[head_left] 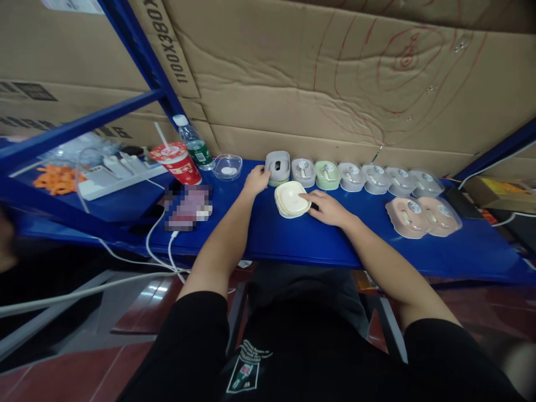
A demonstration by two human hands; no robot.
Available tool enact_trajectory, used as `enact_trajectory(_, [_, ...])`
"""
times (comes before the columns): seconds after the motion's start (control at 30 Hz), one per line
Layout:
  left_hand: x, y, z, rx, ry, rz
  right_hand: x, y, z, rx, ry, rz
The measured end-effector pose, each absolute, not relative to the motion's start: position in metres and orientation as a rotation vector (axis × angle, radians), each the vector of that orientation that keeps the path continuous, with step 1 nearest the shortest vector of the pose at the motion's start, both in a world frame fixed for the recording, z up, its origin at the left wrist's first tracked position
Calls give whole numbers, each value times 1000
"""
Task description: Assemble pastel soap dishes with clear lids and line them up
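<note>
Near the table's middle, my left hand (256, 180) has its fingers closed against the left side of a grey plastic box piece (278, 164). This piece has a dark oval opening and sits on a pale green part. My right hand (329, 207) grips the right edge of a cream plastic box (292, 197), its index finger reaching over the top and the other fingers curled at the side. The cream box is a rounded square and looks like stacked parts. Just behind it stand a lidded grey box (303, 173) and a light green box (328, 175).
More lidded grey boxes (377, 178) continue the row rightward; two pink boxes (408, 216) are at right. Leftward are a clear lid (228, 167), a water bottle (196, 146), a red cup (178, 162) with a straw, cables and a power strip (121, 176). Cardboard (293, 84) backs the blue table (310, 245).
</note>
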State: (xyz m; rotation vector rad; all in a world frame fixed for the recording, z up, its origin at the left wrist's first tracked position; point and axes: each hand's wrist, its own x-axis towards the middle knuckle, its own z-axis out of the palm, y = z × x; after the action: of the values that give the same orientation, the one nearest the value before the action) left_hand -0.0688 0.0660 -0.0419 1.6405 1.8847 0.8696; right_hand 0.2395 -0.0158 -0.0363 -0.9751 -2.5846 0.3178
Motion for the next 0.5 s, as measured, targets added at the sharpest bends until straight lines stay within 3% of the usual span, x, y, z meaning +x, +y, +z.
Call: enact_trajectory(0.5, [-77, 66, -39, 1427, 1979, 1007, 211, -33, -35, -1238, -2641, 90])
